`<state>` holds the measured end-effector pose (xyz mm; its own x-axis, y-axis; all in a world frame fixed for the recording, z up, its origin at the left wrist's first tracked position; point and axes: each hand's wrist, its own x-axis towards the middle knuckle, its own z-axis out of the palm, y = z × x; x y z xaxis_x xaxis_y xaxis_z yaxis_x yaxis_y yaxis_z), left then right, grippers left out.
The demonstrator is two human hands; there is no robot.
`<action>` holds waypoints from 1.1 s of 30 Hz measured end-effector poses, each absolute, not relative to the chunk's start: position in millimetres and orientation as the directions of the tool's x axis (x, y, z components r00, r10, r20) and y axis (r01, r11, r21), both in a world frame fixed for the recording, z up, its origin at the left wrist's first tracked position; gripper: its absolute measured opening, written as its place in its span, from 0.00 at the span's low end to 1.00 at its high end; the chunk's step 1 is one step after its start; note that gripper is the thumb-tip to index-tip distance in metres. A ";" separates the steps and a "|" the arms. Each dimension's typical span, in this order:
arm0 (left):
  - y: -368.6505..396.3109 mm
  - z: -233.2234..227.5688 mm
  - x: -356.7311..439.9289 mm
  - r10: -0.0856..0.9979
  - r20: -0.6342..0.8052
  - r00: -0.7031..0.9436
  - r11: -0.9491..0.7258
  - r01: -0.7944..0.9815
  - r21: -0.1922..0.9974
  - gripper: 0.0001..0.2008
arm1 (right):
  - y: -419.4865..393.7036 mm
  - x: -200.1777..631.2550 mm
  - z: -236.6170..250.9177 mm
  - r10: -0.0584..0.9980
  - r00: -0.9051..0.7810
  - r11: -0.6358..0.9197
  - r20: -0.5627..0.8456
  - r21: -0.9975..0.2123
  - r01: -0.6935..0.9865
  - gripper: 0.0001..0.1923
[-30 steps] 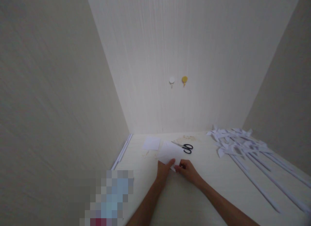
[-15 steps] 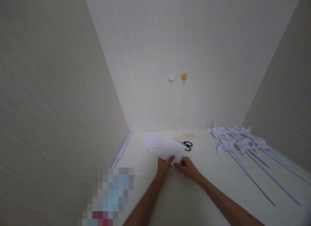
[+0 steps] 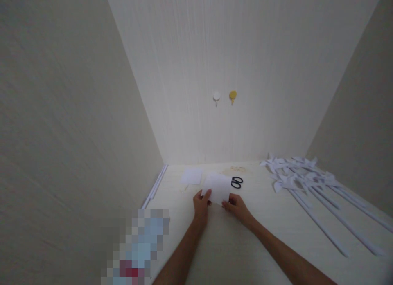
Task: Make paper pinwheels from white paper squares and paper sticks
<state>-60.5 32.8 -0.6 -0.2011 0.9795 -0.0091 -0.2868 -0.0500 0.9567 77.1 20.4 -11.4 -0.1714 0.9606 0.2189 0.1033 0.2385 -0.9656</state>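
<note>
A white sheet of paper (image 3: 217, 187) is held just above the pale tabletop (image 3: 233, 244). My left hand (image 3: 202, 204) grips its near left corner, thumb on top. My right hand (image 3: 237, 206) pinches its near right corner. Black-handled scissors (image 3: 236, 181) lie just behind the sheet, partly hidden by it. A second small white paper square (image 3: 192, 176) lies flat to the back left.
Several white paper pinwheels on long white sticks (image 3: 310, 187) lie across the right side of the table. White rods (image 3: 154, 187) lie along the left wall. Two round hooks, one white (image 3: 216, 96) and one yellow (image 3: 233, 95), are stuck on the back wall. Walls close in on three sides.
The sheet has turned from a diamond-like tilt to more square, and now covers the scissors' blades. My left hand has slid left along the paper's near edge.
</note>
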 end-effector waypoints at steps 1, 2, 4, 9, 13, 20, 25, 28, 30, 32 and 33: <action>32.2 0.6 -60.1 0.981 -0.013 -0.193 -0.043 -0.285 0.958 0.16 | 20.2 77.1 -9.9 0.968 -0.143 0.217 0.205 -0.974 0.071 0.11; 31.7 1.7 -59.6 0.983 -0.018 -0.185 -0.036 -0.283 0.958 0.16 | 20.1 77.2 -8.6 0.976 -0.109 0.194 0.189 -0.980 0.037 0.12; 30.9 3.2 -58.6 0.986 -0.022 -0.167 -0.026 -0.280 0.960 0.15 | 20.7 77.5 -7.1 0.988 -0.022 0.150 0.151 -0.988 -0.043 0.13; 28.8 3.1 -55.4 0.997 -0.022 -0.079 0.007 -0.188 0.982 0.13 | 26.1 79.1 -8.6 0.987 0.147 0.101 0.061 -0.954 -0.283 0.16; 26.0 5.3 -52.4 0.999 -0.025 -0.030 0.022 -0.080 0.997 0.11 | 27.6 80.0 -9.2 0.981 0.191 0.107 0.046 -0.941 -0.321 0.18; 25.0 9.1 -52.2 0.998 0.002 -0.059 -0.005 -0.058 0.998 0.10 | 21.5 77.6 -7.0 0.994 -0.038 0.108 0.107 -0.994 0.020 0.21; 23.8 8.5 -52.9 0.998 -0.006 -0.056 0.004 -0.023 1.000 0.10 | 23.9 77.0 -11.7 0.988 -0.062 0.146 0.140 -0.984 0.105 0.23; 22.2 11.4 -52.4 0.999 -0.016 -0.052 0.016 -0.005 1.000 0.10 | 25.5 77.2 -14.2 0.986 -0.065 0.161 0.154 -0.981 0.108 0.23; 21.6 13.2 -52.2 0.999 -0.020 -0.050 0.020 -0.009 1.000 0.10 | 25.6 77.4 -14.3 0.984 -0.069 0.170 0.163 -0.979 0.114 0.23; 21.6 13.7 -52.5 0.998 -0.019 -0.053 0.018 -0.019 1.000 0.10 | 24.9 77.5 -12.9 0.982 -0.088 0.176 0.165 -0.975 0.134 0.23; 21.9 13.3 -52.7 0.998 -0.020 -0.057 0.019 -0.026 0.999 0.11 | 24.2 77.5 -11.7 0.981 -0.100 0.178 0.164 -0.973 0.150 0.23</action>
<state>-52.7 21.9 13.3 -0.0573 0.9982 -0.0203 -0.0261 0.0188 0.9995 77.5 24.2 -11.7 -0.1000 0.9814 0.1639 0.1498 0.1776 -0.9726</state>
